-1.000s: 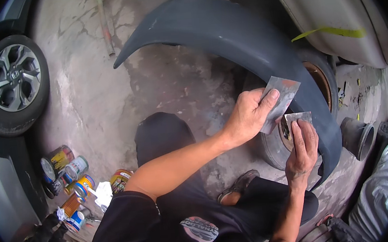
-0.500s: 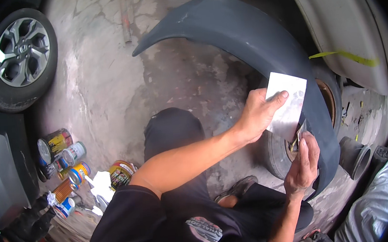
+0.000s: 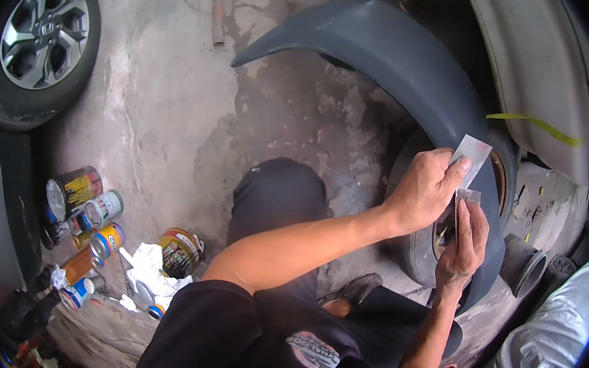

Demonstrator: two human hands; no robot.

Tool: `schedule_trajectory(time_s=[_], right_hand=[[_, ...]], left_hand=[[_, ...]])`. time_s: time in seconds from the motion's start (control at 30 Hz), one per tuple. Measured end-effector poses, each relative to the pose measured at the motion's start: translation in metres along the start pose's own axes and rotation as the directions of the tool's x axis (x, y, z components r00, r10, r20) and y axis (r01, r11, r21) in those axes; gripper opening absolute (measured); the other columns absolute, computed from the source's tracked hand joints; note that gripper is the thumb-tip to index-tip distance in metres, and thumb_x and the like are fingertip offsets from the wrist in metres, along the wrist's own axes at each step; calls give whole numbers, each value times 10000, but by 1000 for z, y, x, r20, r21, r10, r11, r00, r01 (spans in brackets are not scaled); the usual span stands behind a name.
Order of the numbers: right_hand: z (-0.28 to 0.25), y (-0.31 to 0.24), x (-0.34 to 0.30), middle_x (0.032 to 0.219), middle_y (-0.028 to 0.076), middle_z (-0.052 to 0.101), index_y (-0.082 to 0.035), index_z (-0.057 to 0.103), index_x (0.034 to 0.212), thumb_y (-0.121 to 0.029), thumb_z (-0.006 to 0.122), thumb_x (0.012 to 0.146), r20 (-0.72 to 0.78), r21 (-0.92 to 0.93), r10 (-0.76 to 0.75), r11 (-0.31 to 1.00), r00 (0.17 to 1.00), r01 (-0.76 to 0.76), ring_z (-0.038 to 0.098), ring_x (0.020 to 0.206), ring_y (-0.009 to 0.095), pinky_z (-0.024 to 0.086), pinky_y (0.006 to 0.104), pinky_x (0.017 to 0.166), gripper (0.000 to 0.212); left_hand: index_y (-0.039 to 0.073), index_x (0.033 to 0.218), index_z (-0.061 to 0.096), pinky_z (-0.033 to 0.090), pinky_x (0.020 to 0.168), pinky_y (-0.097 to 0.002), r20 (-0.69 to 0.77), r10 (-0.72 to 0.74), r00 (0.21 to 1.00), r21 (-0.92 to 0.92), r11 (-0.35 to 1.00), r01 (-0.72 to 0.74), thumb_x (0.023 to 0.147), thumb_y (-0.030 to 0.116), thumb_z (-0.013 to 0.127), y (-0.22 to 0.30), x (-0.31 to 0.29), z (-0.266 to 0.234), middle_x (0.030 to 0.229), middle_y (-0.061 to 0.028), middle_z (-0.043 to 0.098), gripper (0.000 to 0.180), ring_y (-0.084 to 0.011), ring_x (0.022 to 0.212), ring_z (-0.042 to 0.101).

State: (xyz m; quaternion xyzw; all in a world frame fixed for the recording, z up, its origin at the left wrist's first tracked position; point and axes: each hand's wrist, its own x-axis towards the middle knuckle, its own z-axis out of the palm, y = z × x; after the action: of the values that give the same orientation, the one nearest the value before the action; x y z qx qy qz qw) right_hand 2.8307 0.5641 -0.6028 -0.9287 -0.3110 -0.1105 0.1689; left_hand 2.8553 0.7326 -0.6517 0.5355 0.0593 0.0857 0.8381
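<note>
My left hand grips a flat, pale metal plate, its thumb lying on top. Just below it, my right hand is closed on a small thin metal spreader, whose upper edge is close to the plate's lower edge; I cannot tell whether they touch. Both hands are over the right part of a dark grey curved car bumper. Beneath the bumper lies a tyre, partly hidden by my hands and the bumper.
Several paint cans stand at the left near crumpled white paper. A car wheel is at the upper left. On the right are a light car body panel, a yellow strip, a grey cylindrical container and white sheeting.
The plate has turned and tilted, showing a narrower face. My left hand has moved right and down, closer to my right hand. The whole view has shifted slightly.
</note>
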Motion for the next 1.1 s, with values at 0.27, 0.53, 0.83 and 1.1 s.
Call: schedule_trajectory(time_s=[0.27,0.53,0.83,1.1], right_hand=[[-19,8,-17,1186,199,685,-5,730,1211,70,586,814,126,33,-7,999,992,2,662,1122,388,516,451,1010,430],[10,1,8,1258,163,638,-117,725,1264,42,740,815,-88,69,-75,994,993,81,639,1141,365,538,433,961,476],[-15,21,5,1175,150,643,-106,728,1245,80,647,718,-102,-41,3,999,995,-7,644,1079,382,559,461,886,565],[5,11,-14,1160,109,649,-136,740,1206,20,662,674,59,17,-50,999,997,49,634,1059,350,551,463,861,560]], left_hand=[[-72,917,638,465,601,-335,-116,41,992,-147,987,-58,1109,361,515,10,16,-10,686,-63,624,489,-93,671,523],[-10,1304,625,555,942,-364,123,-449,885,-587,687,429,1002,188,670,16,14,-28,1178,-111,706,364,-198,1095,685],[-16,1253,686,530,942,-304,153,-193,969,-278,933,230,1037,193,645,28,8,-25,1191,-79,725,303,-148,1043,686],[-72,1228,676,491,954,-291,-22,-209,978,-347,919,189,1072,193,609,8,10,-25,1157,-90,722,315,-126,1042,649]])
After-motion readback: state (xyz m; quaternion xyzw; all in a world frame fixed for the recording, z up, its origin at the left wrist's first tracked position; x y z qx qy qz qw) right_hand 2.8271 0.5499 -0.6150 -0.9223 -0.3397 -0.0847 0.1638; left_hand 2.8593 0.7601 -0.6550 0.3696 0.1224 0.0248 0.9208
